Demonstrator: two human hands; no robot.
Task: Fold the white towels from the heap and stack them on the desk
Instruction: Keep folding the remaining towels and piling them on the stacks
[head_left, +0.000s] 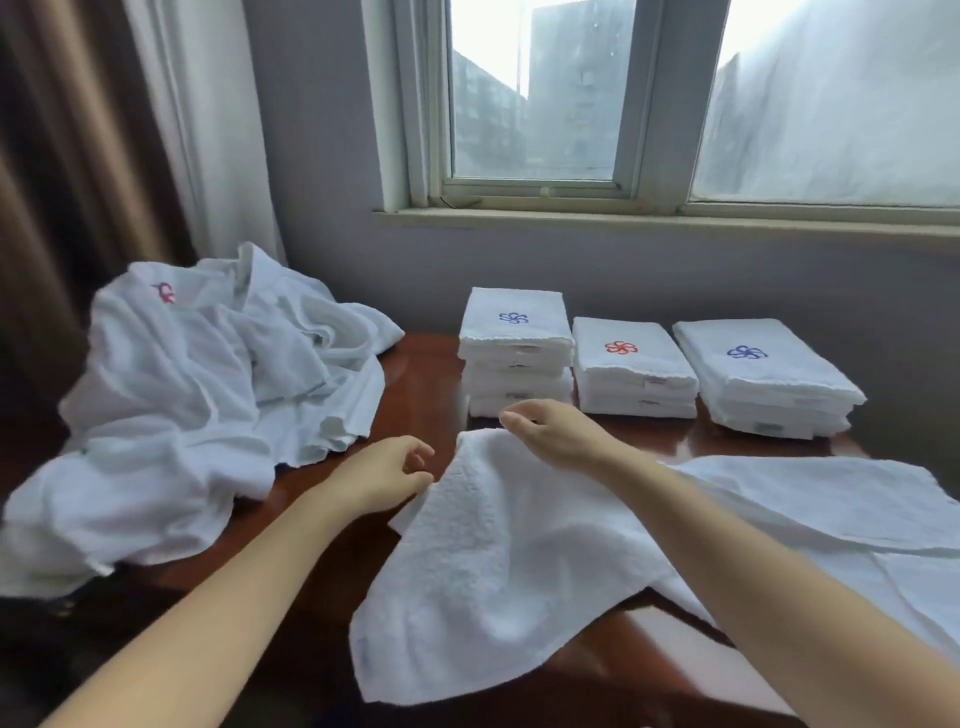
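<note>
A white towel (498, 561) is spread in front of me, its right part flat on the wooden desk (421, 384) and its left part raised and drooping toward the near edge. My left hand (387, 475) has curled fingers and pinches the towel's left edge at the thumb. My right hand (553, 434) sits on the raised far corner, thumb hidden beneath, and appears to hold it. The heap of unfolded white towels (197, 410) lies at the left. Three stacks of folded towels (634, 374) stand in a row at the back.
The stacks carry blue and red embroidered flower marks. A grey wall with a window sill (623, 218) rises behind the desk. Brown and white curtains (104, 156) hang at the left. Bare desk shows between the heap and the stacks.
</note>
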